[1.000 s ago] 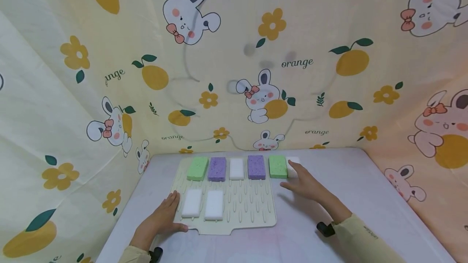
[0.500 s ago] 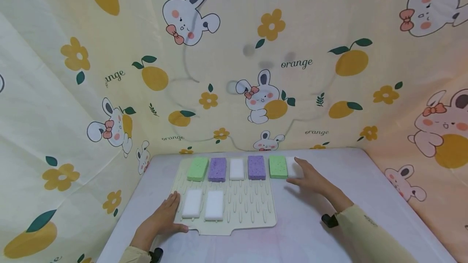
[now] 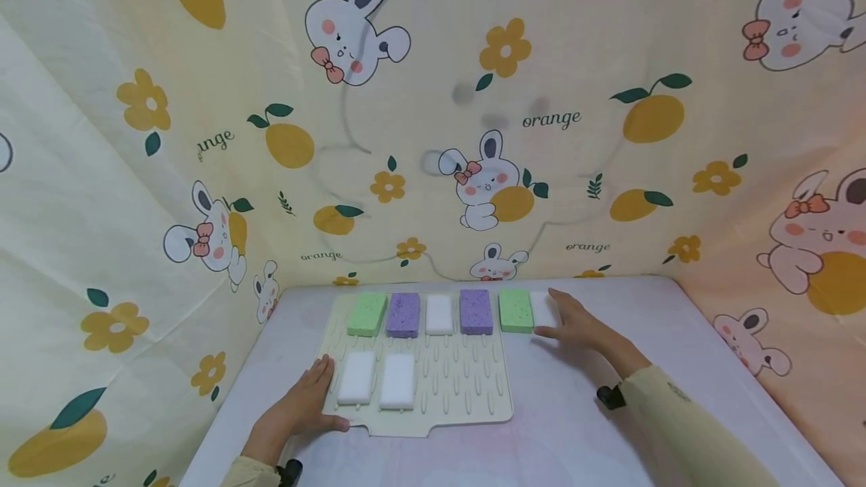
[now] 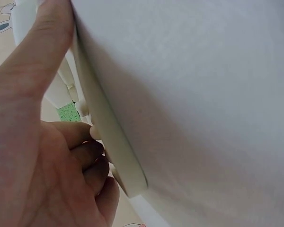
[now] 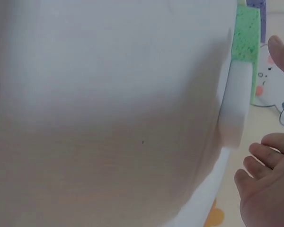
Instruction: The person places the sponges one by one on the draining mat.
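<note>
My left hand [image 3: 295,406] rests at the near left corner of a cream ridged mat [image 3: 467,397], fingers along its left edge and thumb at the front edge. In the left wrist view the fingertips touch the mat's rim [image 4: 118,156]. My right hand [image 3: 582,325] is beside a white sponge [image 3: 543,310] on the table, its fingers spread loosely. In the right wrist view a gap shows between that hand [image 5: 270,175] and the sponge [image 5: 235,104]. Against the white sponge's left side sits a green sponge [image 3: 516,312], just right of the mat.
Along the mat's back row lie a green sponge [image 3: 367,314], a purple one [image 3: 404,315], a white one [image 3: 439,315] and another purple one [image 3: 476,312]. Two white sponges [image 3: 356,378] lie in front on the left. Patterned cloth [image 3: 406,134] hangs behind the white table [image 3: 460,464].
My right hand has shifted right, away from the green sponge, uncovering more of the white sponge, which now shows beside the green one. The left hand stays on the mat.
</note>
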### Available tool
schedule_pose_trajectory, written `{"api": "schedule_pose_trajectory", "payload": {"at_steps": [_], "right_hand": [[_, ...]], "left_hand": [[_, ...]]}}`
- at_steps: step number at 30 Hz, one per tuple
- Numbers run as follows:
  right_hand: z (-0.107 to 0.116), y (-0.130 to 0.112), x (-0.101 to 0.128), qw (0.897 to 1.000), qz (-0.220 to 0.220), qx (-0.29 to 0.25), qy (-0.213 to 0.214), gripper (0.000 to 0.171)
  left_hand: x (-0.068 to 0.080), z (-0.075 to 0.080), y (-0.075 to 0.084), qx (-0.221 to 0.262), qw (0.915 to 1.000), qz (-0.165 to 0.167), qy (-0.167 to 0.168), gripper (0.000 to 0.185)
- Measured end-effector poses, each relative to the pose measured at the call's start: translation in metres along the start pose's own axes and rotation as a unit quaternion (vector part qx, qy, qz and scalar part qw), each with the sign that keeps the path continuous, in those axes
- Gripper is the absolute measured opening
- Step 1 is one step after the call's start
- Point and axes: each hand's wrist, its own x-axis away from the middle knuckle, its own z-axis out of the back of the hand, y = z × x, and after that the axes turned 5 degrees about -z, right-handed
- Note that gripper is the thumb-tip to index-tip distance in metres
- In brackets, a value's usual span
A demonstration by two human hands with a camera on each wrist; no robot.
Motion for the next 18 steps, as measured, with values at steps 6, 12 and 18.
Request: {"api": "schedule_pose_trajectory", "payload": {"at_steps": [6, 12, 18], "right_hand": [[-0.001, 0.005, -0.007, 1.0, -0.018, -0.006, -0.015, 0.12], [-0.001, 0.01, -0.013, 0.999, -0.027, -0.006, -0.026, 0.127], [-0.001, 0.01, -0.016, 0.999, -0.029, -0.01, -0.032, 0.128]], "left_hand": [[0.001, 0.0, 0.002, -0.005, 1.0, 0.002, 0.004, 0.133], [0.0, -0.001, 0.001, -0.01, 0.9999, 0.007, 0.001, 0.134], [0.0, 0.0, 0.002, -0.011, 0.9999, 0.01, -0.003, 0.133]]}}
